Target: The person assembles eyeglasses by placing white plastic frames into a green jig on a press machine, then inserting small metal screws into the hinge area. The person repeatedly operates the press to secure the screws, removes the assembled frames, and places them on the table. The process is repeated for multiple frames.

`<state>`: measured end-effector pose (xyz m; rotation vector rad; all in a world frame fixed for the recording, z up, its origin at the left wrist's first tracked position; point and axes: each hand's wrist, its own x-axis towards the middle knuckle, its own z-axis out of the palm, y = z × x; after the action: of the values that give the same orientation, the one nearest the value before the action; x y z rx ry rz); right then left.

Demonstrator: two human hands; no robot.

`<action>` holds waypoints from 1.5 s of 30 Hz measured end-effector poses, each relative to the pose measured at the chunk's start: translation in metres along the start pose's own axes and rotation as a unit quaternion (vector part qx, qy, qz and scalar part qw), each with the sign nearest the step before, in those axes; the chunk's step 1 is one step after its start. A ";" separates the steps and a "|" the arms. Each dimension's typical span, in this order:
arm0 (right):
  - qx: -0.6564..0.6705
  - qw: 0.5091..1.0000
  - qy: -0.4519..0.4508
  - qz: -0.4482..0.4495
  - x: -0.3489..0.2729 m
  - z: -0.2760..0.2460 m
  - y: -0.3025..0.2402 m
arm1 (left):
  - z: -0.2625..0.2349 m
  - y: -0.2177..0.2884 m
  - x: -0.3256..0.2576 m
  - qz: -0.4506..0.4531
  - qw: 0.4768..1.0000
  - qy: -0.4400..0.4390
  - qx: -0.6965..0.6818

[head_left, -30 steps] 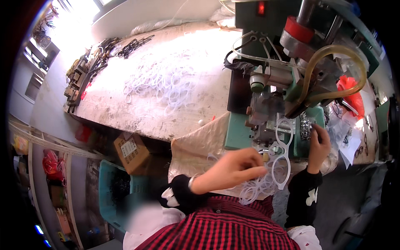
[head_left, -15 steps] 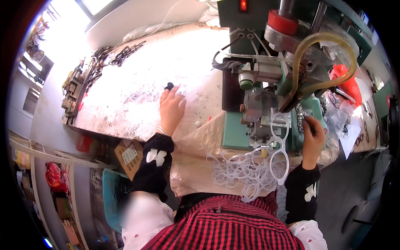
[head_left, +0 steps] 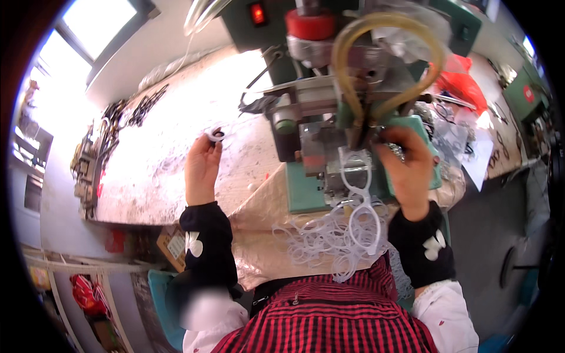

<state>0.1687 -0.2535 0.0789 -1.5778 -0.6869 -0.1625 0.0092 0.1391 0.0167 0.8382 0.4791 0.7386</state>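
A pale ring-shaped piece, seemingly part of a clear eyeglass frame, is pinched in my left hand above the bench; something dark sits at the fingertips. My right hand is raised beside the machine's working head, fingers bent together. Their tips are blurred, and whatever they hold is too small to make out. One clear eyeglass frame hangs from the machine, its lower rim toward me. Below it, a heap of similar clear frames lies on brown covering at the bench's front edge.
Behind my right hand is a green tray with small shiny metal parts. Plastic bags and a red bag lie to the right. Dark frames and metal fixtures line the bench's left side. A thick yellowish hose loops over the machine.
My left hand has lifted from the scattered clear pieces with one in its fingers. The right hand has moved from the metal parts tray to the machine head. The view has shifted right.
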 end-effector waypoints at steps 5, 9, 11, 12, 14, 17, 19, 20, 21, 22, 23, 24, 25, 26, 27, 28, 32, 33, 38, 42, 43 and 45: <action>0.169 0.983 0.048 0.055 -0.010 0.029 -0.001 | 0.005 -0.013 -0.032 0.005 0.993 -0.024 0.115; 0.231 0.965 0.028 0.120 -0.007 0.030 -0.008 | 0.015 -0.010 -0.039 0.009 0.988 0.083 0.133; 0.270 0.952 0.016 0.146 -0.006 0.027 -0.014 | 0.064 0.000 -0.068 0.011 0.986 0.102 0.134; 0.282 0.949 0.020 0.140 -0.004 0.030 -0.019 | 0.088 0.005 -0.088 0.008 0.987 0.128 0.100; 0.302 0.943 0.031 0.135 -0.004 0.032 -0.026 | 0.125 0.015 -0.140 -0.022 0.995 -0.056 0.078; 0.292 0.947 0.025 0.132 -0.013 0.029 -0.044 | 0.161 0.013 -0.203 -0.133 0.934 -0.283 0.173; 0.241 0.964 -0.008 0.108 -0.017 0.019 -0.044 | 0.190 -0.005 -0.210 -0.268 0.872 -0.360 0.193; 0.202 0.975 -0.030 0.091 -0.013 0.013 -0.039 | 0.203 -0.011 -0.209 -0.338 0.849 -0.357 0.195; 0.161 0.983 -0.051 0.074 -0.007 0.006 -0.030 | 0.210 -0.019 -0.202 -0.359 0.847 -0.342 0.193; 0.118 0.990 -0.062 0.055 -0.003 -0.005 -0.020 | 0.216 -0.029 -0.194 -0.380 0.840 -0.334 0.195; 0.061 0.997 -0.011 0.053 -0.001 -0.016 -0.006 | 0.215 -0.040 -0.188 -0.378 0.840 -0.340 0.192; 0.007 0.998 0.038 0.051 0.001 -0.029 0.010 | 0.217 -0.043 -0.189 -0.371 0.845 -0.332 0.194; -0.053 0.992 0.095 0.057 0.001 -0.046 0.028 | 0.215 -0.049 -0.190 -0.369 0.848 -0.327 0.194; -0.112 0.980 0.148 0.064 -0.001 -0.063 0.047 | 0.215 -0.051 -0.193 -0.368 0.853 -0.317 0.192; -0.093 0.980 0.150 0.087 -0.009 -0.081 0.070 | 0.216 -0.051 -0.195 -0.358 0.859 -0.313 0.186; -0.070 0.981 0.146 0.111 -0.019 -0.092 0.087 | 0.214 -0.053 -0.197 -0.367 0.858 -0.313 0.177; -0.418 0.903 0.031 0.090 -0.051 -0.091 0.056 | 0.209 -0.062 -0.194 -0.359 0.867 -0.315 0.138; -0.488 0.872 0.035 0.012 -0.047 -0.083 0.064 | 0.209 -0.060 -0.193 -0.357 0.866 -0.322 0.140; -0.477 0.877 0.054 -0.026 -0.024 -0.048 0.084 | 0.192 -0.060 -0.198 -0.393 0.857 -0.269 0.195; -0.432 0.898 0.063 -0.062 -0.022 -0.047 0.077 | 0.133 -0.024 -0.193 -0.107 0.968 -0.104 0.202; -0.439 0.892 0.072 -0.083 -0.023 -0.050 0.073 | 0.127 -0.003 -0.184 -0.084 0.980 -0.011 0.180; -0.442 0.889 0.073 -0.098 -0.019 -0.051 0.071 | 0.097 0.009 -0.130 0.059 0.989 0.048 0.123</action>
<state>0.2044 -0.3067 0.0164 -2.3238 -0.6885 -0.8323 -0.0175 -0.0021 0.0935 1.0721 0.6188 0.8423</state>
